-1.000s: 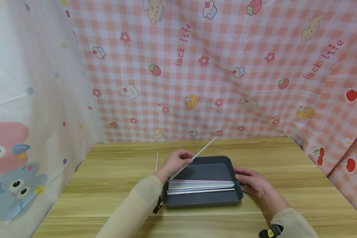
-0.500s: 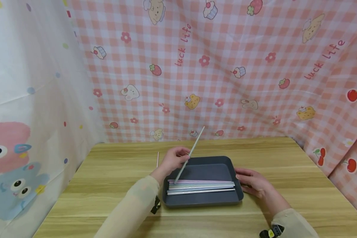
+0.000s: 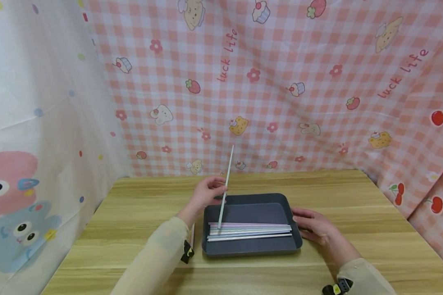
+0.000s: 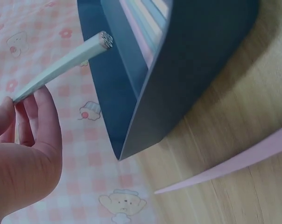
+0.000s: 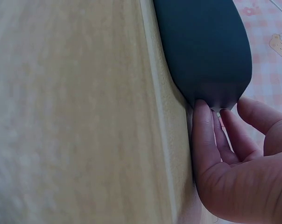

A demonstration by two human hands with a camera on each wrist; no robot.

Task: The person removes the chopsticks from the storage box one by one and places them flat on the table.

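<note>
My left hand (image 3: 206, 193) pinches a slim pale greenish-white stick (image 3: 230, 166) between thumb and fingers, above the left part of a dark grey rectangular tray (image 3: 260, 247). Nearly upright, the stick has its lower end over the pale sticks (image 3: 249, 230) lying side by side in the tray; whether it touches them I cannot tell. In the left wrist view the stick's near end (image 4: 105, 40) looks rough and greyish. My right hand (image 3: 311, 225) touches the tray's right side with its fingertips, the fingers only slightly bent in the right wrist view.
A single pink stick (image 4: 239, 163) lies on the wooden table (image 3: 133, 229) left of the tray, partly hidden by my left forearm in the head view. A pink checked cloth (image 3: 273, 102) hangs behind the table, and a white printed one (image 3: 59, 123) at the left.
My left hand has shifted left and slightly away from me. The stick in it has swung from a rightward slant to nearly upright. The right hand and tray have stayed put.
</note>
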